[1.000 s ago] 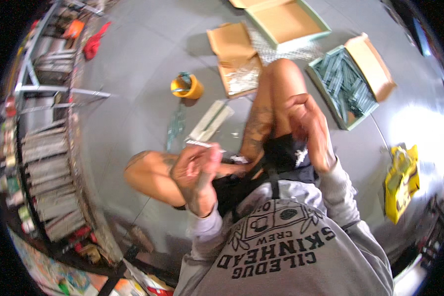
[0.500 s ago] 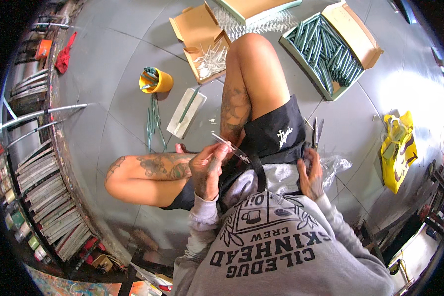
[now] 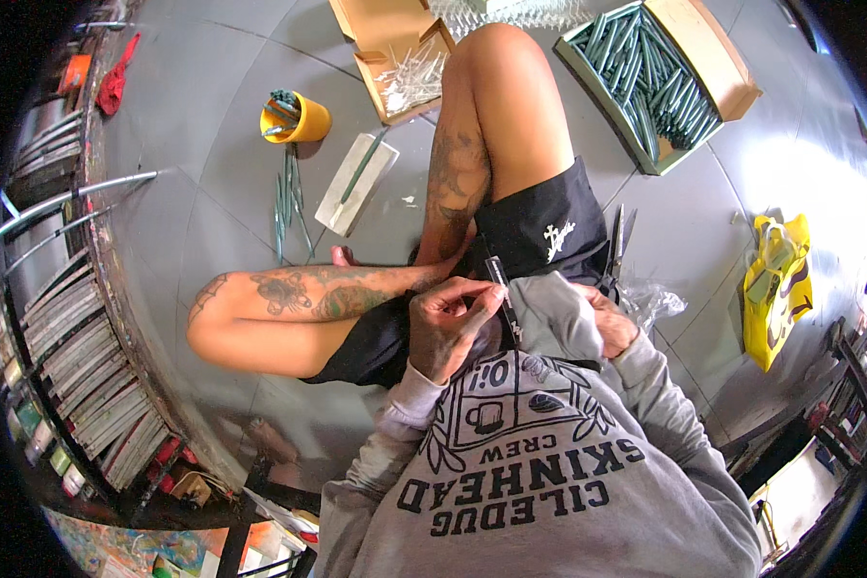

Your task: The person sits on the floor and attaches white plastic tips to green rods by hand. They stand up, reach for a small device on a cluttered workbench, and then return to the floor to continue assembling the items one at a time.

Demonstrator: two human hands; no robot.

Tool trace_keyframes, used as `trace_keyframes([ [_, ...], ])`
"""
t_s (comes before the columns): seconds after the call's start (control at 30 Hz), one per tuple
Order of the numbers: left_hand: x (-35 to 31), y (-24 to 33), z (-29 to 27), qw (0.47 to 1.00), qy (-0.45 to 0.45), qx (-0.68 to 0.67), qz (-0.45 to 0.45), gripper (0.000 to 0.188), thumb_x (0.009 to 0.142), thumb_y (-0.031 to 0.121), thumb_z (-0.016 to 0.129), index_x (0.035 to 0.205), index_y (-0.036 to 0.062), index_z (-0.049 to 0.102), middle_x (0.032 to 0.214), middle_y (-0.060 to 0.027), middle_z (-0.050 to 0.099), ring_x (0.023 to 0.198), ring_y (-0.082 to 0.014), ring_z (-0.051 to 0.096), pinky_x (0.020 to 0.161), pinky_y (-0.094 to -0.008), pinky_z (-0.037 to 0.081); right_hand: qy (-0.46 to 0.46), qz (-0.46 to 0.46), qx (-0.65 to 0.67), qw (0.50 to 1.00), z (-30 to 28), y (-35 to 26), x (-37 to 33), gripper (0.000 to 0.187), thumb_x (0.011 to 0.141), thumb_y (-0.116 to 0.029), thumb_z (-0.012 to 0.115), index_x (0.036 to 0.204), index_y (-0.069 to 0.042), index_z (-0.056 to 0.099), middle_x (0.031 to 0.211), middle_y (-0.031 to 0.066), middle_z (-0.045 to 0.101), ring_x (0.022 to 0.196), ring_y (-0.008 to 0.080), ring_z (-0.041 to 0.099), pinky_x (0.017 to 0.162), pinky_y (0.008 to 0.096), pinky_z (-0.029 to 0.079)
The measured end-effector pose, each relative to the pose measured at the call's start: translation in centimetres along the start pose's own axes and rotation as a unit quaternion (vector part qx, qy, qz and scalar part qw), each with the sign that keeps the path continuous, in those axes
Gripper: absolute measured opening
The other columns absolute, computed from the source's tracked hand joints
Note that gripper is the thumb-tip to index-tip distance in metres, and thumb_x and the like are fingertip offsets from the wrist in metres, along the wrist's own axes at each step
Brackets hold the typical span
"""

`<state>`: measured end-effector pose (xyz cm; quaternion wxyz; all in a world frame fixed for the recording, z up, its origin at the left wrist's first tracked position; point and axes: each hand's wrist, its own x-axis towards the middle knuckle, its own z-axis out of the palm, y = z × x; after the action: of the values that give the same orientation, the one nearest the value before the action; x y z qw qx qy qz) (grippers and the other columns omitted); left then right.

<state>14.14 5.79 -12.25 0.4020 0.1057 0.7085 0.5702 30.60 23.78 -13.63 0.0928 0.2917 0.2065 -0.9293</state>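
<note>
My left hand (image 3: 448,329) is closed in a pinch on a narrow clear plastic sleeve (image 3: 494,271), held over my lap. Pale marks show near the sleeve's lower end. My right hand (image 3: 615,325) grips the hem of my grey sweatshirt (image 3: 555,306), its fingers partly hidden by the cloth. Beside that hand lie scissors (image 3: 621,236) and crumpled clear plastic (image 3: 653,301). In front of my left leg is a pale rectangular block (image 3: 339,214) with a dark green pen-like stick (image 3: 364,166) on it. Several similar thin sticks (image 3: 287,207) lie left of it.
A yellow cup (image 3: 313,121) on its side holds dark green sticks. Ahead are a cardboard box (image 3: 380,96) of clear pieces and a box (image 3: 612,120) full of green sticks. A yellow bag (image 3: 775,299) lies right; a loaded rack (image 3: 87,356) stands left.
My left hand has moved right with the clear sleeve, which now points more upright. My right hand has lifted the sweatshirt hem toward the middle of my lap. The view has shifted slightly.
</note>
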Motion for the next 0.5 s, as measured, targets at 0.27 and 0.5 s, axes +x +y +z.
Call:
trace_keyframes([
  [0.27,-0.6,0.5,1.8,0.994,0.033,0.081,0.060,0.013,0.080,0.011,0.076,0.086,0.0007,0.072,0.074,-0.0045,0.065,0.062,-0.0096,0.057,0.054,-0.0249,0.042,0.064,0.005,-0.191,0.979,1.1,1.0,1.5,0.028,0.094,-0.025,0.063,0.104,0.000,0.068,0.086,0.0000,0.067,0.075,0.0052,0.057,0.066,0.0218,0.047],
  [0.5,-1.0,-0.2,2.3,0.985,0.023,0.131,0.114,0.016,0.082,0.011,0.075,0.092,-0.0013,0.072,0.083,-0.0072,0.067,0.077,-0.0141,0.063,0.071,-0.0277,0.050,0.110,-0.036,-0.313,0.943,2.8,0.8,1.5,0.017,0.094,-0.014,0.061,0.093,0.001,0.067,0.080,-0.0021,0.064,0.072,0.0031,0.052,0.065,0.0206,0.043],
])
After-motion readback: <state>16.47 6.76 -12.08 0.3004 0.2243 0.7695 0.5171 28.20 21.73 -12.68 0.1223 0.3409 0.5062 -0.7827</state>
